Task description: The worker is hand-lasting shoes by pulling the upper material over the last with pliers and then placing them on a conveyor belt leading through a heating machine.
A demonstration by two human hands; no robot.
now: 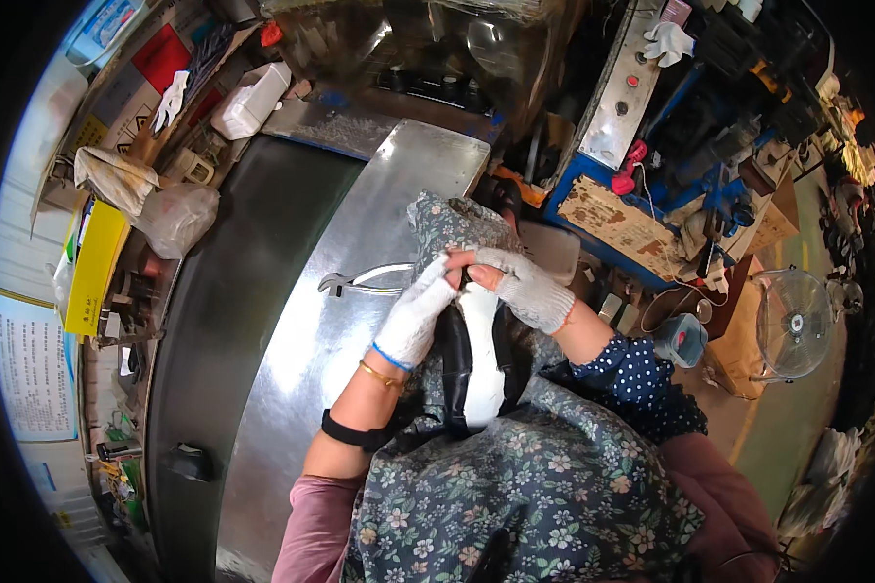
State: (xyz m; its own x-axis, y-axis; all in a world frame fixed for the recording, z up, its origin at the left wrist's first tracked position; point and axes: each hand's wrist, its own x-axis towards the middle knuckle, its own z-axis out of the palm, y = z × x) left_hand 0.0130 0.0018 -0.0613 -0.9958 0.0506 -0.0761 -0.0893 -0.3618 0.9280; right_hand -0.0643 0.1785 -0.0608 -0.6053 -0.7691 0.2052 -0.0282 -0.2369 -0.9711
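A black leather shoe upper (455, 374) lies sole side up on my lap, with a long white insole (481, 364) along its middle. My left hand (420, 309), in a white glove with bare fingertips, grips its far end from the left. From the right, my right hand (523, 290), gloved the same way, pinches that end too. My fingertips meet there and hide the edge between them. Beside my left hand, a pair of metal pincers (365, 280) rests on the shiny metal table (301, 330). Flowered cloth (515, 486) covers my lap under the shoe.
A dark conveyor belt (233, 253) runs left of the metal table, with a small black piece (189, 462) on it. Shelves at the left hold a yellow box (97, 267) and a plastic bag (178, 219). At the right stand a blue-framed machine (612, 219) and a fan (795, 324).
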